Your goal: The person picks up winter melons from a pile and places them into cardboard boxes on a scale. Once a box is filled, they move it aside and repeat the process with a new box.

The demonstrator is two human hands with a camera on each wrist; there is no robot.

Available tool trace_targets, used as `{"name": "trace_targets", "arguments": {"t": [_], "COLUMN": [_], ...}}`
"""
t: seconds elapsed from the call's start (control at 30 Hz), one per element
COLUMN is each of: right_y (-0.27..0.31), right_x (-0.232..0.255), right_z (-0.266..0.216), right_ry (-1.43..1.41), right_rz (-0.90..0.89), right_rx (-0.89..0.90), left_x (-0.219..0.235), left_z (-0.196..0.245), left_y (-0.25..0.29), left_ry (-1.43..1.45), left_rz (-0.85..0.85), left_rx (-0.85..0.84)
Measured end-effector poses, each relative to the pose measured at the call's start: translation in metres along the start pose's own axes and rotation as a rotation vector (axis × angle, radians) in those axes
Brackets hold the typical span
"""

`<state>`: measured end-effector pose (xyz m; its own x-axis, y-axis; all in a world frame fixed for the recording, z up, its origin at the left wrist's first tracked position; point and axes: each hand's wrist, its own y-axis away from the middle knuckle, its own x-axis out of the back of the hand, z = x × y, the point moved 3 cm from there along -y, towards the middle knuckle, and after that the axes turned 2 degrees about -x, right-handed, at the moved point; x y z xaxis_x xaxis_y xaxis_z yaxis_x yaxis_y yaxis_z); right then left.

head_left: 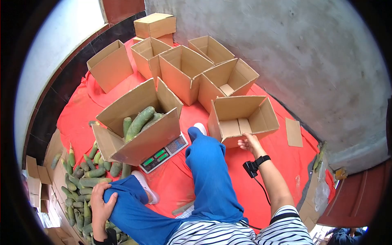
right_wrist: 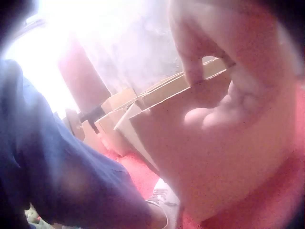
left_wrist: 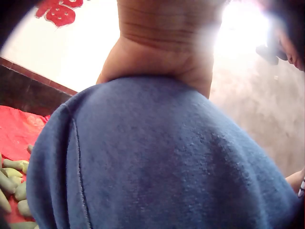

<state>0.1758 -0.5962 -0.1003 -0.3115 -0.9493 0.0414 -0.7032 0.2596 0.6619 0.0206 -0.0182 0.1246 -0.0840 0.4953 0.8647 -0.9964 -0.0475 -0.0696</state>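
Observation:
My right hand (head_left: 250,143) is at the near wall of an open cardboard box (head_left: 245,139); in the right wrist view the hand (right_wrist: 238,71) pinches that box's top edge (right_wrist: 190,143), thumb outside and fingers over the rim. My left hand (head_left: 102,202) rests on the blue-trousered knee (head_left: 126,200); the left wrist view shows the hand's heel (left_wrist: 152,62) on the blue cloth (left_wrist: 157,152), fingers hidden. Left of the right hand, a larger open box (head_left: 143,143) with several green gourd-like vegetables (head_left: 139,122) stands on a scale (head_left: 164,154) with lit green displays.
Several open boxes (head_left: 106,69) stand at the back on the red sheet (head_left: 175,183), near a grey wall (head_left: 286,49). Many green vegetables (head_left: 85,181) lie in a pile at the left. A flat cardboard piece (head_left: 294,132) lies at the right.

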Motion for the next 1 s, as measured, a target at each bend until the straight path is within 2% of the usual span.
{"name": "trace_targets", "arguments": {"t": [0.2, 0.27, 0.33, 0.43, 0.47, 0.6, 0.67, 0.7, 0.73, 0.8, 0.87, 0.93, 1.0], "right_y": [-0.014, -0.003, -0.010, -0.023, -0.029, -0.041, -0.057, -0.069, -0.086, -0.157, -0.102, -0.121, -0.078], "right_x": [0.003, -0.003, -0.006, -0.011, -0.007, 0.029, 0.051, 0.061, 0.072, 0.111, 0.082, 0.108, 0.089], "right_z": [0.005, 0.003, 0.007, 0.006, 0.006, -0.016, -0.030, -0.037, -0.042, -0.035, -0.069, -0.067, -0.085], "right_ry": [-0.077, -0.115, -0.127, -0.174, -0.173, 0.145, 0.224, 0.274, 0.326, 0.565, 0.492, 0.653, 0.824], "right_rz": [-0.010, 0.081, 0.075, 0.082, 0.159, 0.316, 0.384, 0.435, 0.483, 0.596, 0.485, 0.704, 0.973], "right_rx": [-0.047, -0.031, -0.085, -0.004, 0.018, 0.246, 0.346, 0.359, 0.372, 0.582, 0.334, 0.487, 0.877], "left_x": [0.004, 0.006, 0.007, 0.010, 0.010, 0.013, 0.018, 0.022, 0.025, 0.026, 0.027, 0.022, 0.011], "left_z": [-0.004, -0.004, -0.006, -0.008, -0.009, -0.009, 0.003, 0.012, 0.022, 0.040, 0.051, 0.032, -0.006], "left_y": [0.002, 0.004, 0.006, 0.007, 0.009, 0.006, -0.001, -0.009, -0.021, -0.047, -0.081, -0.109, -0.134], "left_ry": [-0.004, 0.028, 0.031, 0.030, 0.029, -0.015, -0.043, 0.037, 0.034, 0.535, 0.695, 0.674, 0.674], "left_rz": [0.015, 0.012, 0.022, 0.041, 0.033, -0.023, -0.166, -0.242, -0.241, -0.171, -0.120, -0.036, 0.010], "left_rx": [0.003, 0.019, 0.022, 0.029, 0.032, 0.064, 0.066, 0.038, 0.047, 0.198, 0.207, 0.287, 0.311]}}
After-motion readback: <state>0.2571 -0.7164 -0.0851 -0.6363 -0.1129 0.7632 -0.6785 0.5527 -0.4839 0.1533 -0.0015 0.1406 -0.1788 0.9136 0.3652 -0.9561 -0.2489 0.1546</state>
